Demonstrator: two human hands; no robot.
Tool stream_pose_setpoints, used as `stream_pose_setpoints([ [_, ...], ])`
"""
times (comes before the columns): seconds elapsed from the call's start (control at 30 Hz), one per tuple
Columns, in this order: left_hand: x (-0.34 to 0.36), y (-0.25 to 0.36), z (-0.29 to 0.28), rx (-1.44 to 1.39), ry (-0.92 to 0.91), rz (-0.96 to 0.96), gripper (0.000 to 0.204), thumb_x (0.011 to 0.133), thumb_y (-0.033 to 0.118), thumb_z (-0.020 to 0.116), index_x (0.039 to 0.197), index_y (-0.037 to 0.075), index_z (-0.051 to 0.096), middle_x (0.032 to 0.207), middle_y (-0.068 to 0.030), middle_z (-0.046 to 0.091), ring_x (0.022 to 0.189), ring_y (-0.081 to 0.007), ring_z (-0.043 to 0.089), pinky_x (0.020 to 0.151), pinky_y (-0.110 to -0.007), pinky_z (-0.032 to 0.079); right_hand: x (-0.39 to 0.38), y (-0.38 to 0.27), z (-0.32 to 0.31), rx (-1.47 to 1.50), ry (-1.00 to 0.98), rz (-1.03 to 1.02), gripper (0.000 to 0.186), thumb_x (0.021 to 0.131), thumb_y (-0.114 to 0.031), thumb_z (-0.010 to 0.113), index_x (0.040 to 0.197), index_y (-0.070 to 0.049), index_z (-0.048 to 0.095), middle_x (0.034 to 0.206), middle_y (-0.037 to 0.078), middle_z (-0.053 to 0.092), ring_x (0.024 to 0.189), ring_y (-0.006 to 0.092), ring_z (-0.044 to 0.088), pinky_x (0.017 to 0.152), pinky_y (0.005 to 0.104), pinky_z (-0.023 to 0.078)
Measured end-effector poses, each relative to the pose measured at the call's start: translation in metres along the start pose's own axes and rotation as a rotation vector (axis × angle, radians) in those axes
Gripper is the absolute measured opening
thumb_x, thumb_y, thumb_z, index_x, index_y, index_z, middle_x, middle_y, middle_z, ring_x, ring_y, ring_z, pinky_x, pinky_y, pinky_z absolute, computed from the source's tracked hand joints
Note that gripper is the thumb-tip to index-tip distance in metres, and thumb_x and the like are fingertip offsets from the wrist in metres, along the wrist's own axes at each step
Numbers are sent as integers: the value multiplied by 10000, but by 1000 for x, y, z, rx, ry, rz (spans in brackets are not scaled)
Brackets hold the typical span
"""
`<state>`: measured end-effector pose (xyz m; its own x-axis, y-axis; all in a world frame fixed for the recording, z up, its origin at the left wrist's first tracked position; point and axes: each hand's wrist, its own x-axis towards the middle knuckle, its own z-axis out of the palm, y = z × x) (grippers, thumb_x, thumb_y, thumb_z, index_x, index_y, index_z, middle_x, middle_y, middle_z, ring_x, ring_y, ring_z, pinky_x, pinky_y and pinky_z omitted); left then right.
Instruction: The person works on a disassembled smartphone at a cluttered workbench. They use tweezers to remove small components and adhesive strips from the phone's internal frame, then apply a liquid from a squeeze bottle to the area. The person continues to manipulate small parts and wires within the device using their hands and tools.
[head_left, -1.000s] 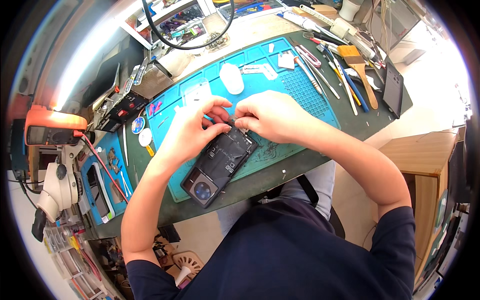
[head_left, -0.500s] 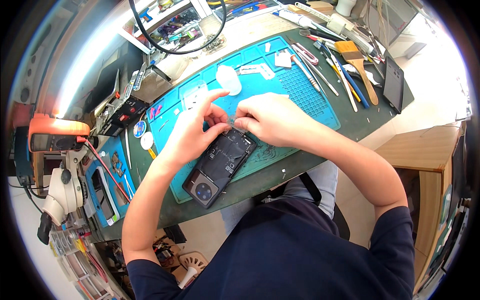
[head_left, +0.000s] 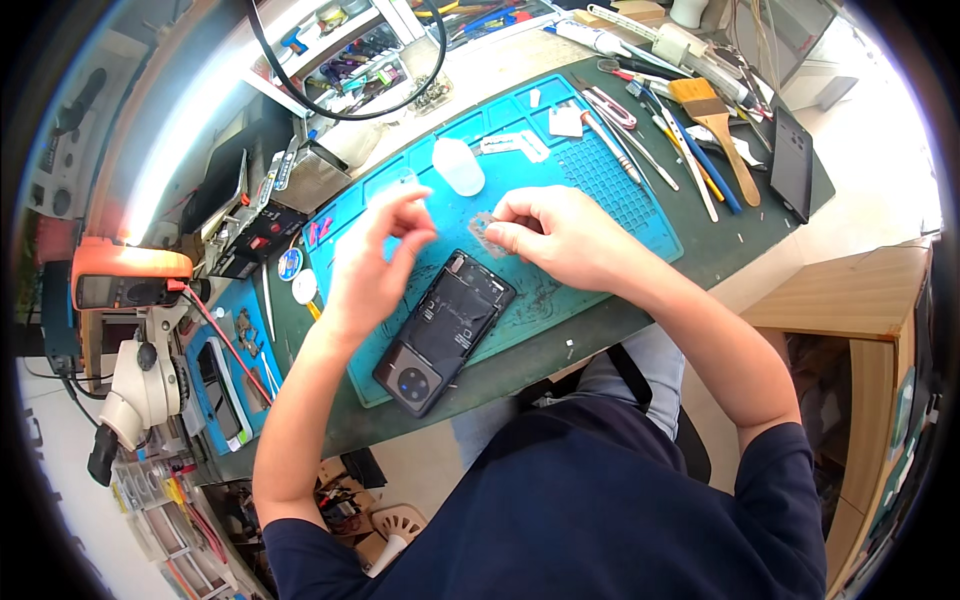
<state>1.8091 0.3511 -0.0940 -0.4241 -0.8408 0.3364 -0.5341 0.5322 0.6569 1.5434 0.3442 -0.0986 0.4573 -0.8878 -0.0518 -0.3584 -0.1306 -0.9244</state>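
Observation:
Between my right hand's [head_left: 545,235] thumb and forefinger is a thin, greyish, irregular piece [head_left: 482,233], too small to name surely. It hangs just above the phone's far end. My left hand [head_left: 385,255] hovers to the left of it, slightly blurred, with curled fingers apart from the thumb and nothing visible in them. Below and between both hands lies a black phone [head_left: 445,330] with its back cover off, tilted on the mat. Its dark inner panels show, and the round camera block sits at the end nearest me.
A blue work mat [head_left: 610,250] covers the bench. On it stand a white translucent container [head_left: 459,166] and a clear box [head_left: 390,183]. To the right lie a brush [head_left: 715,130], pens, tweezers and a dark phone cover [head_left: 791,165]. An orange multimeter [head_left: 130,275] is at left.
My hands have parted: the left moved left and away from the phone's far end. My right hand holds the thin grey piece, now more plainly seen. The phone stays on the mat.

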Motion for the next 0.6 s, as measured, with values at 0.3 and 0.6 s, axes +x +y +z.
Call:
stream_pose_setpoints([
  [0.3,14,-26,-31,299,210,-40,301,943,-20,769,1237,37,733,983,-81,794,872,-175,762,810,-293,602,-1,10,8,130,39,8,193,1050,-199,705,1019,-15,755,843,-10,708,740,64,588,684,267,493],
  [0.6,21,-19,-31,445,108,73,302,913,13,767,1210,69,746,1072,-122,735,1016,-293,716,897,-379,562,-1,8,7,183,49,19,198,1051,-192,704,1026,-2,753,860,-2,715,753,65,620,702,264,520],
])
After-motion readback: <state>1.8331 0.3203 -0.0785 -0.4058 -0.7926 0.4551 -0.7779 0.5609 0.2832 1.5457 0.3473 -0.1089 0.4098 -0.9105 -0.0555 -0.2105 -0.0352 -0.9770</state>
